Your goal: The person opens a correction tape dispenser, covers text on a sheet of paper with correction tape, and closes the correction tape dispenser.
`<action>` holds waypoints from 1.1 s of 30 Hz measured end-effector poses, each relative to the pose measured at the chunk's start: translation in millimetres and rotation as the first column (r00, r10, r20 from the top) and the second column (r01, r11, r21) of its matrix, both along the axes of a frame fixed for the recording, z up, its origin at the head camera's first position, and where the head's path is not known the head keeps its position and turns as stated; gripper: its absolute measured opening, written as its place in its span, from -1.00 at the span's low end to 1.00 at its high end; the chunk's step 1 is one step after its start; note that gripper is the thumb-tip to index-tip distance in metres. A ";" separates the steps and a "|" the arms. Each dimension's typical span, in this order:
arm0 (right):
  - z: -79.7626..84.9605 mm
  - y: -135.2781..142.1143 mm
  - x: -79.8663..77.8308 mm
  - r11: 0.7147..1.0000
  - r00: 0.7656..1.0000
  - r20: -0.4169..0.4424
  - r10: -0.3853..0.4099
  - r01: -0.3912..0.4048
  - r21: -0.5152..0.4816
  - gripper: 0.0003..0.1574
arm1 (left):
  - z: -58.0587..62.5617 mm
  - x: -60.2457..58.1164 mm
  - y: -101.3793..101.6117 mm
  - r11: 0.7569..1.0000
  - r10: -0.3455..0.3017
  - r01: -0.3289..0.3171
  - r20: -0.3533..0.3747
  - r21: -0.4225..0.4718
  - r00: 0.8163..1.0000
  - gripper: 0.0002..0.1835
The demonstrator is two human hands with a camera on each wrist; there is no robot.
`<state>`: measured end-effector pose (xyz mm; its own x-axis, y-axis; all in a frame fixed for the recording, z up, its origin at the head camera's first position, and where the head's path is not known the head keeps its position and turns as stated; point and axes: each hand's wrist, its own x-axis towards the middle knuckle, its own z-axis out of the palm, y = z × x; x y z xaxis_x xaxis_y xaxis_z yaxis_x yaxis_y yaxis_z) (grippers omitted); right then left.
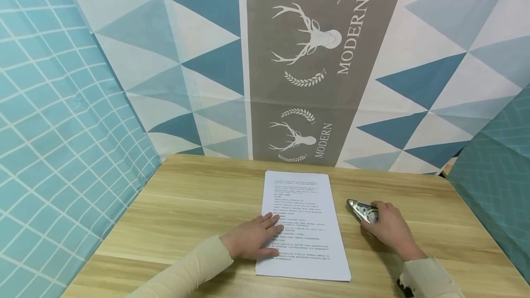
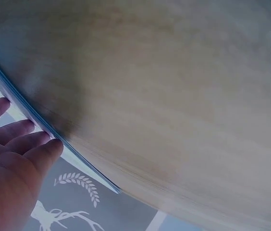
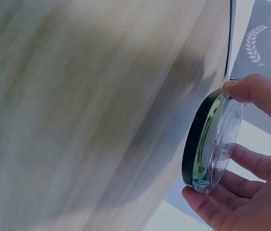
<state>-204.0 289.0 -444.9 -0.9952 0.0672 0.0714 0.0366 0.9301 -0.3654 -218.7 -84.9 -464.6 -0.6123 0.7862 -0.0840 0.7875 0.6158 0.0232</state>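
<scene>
A stack of printed white paper lies on the wooden table in the head view. Spread across its left edge, my left hand rests with fingers fairly straight. The left wrist view shows that hand at the side of the stack. To the right of the paper, my right hand grips a correction tape with a clear case and a pointed end. In the right wrist view, thumb and fingers of the right hand pinch the case at its two ends; green shows inside, above a black side.
The wooden table has rounded far corners. Behind it hangs a patterned cloth with deer heads and triangles. A blue gridded cloth borders the left side, a teal cloth the right.
</scene>
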 end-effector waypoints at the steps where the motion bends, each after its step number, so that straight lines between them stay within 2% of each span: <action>1: 0.6 -0.8 0.4 1.000 1.000 -0.005 0.002 -0.002 0.000 -0.13 | 0.4 0.1 0.0 1.000 -0.001 0.001 -0.001 0.001 1.000 -0.28; 13: 2.9 -14.9 3.3 0.998 0.995 -0.076 0.068 -0.067 0.011 -0.19 | 4.3 -2.8 -2.8 0.999 -0.002 0.003 -0.015 0.052 1.000 -0.33; 18: 5.4 -23.2 3.6 0.993 0.985 -0.129 0.114 -0.111 0.027 -0.22 | 8.3 -6.7 -6.0 0.997 0.038 -0.038 -0.001 0.074 0.999 -0.33; 26: 10.7 -39.0 3.6 0.988 0.975 -0.162 0.153 -0.146 0.053 -0.22 | 16.0 -10.7 -9.2 0.984 0.103 -0.108 0.041 0.145 0.994 -0.35; 33: 13.8 -49.9 3.9 0.983 0.961 -0.206 0.184 -0.175 0.058 -0.23 | 17.9 -17.9 -10.7 0.966 0.108 -0.110 0.020 0.234 0.994 -0.36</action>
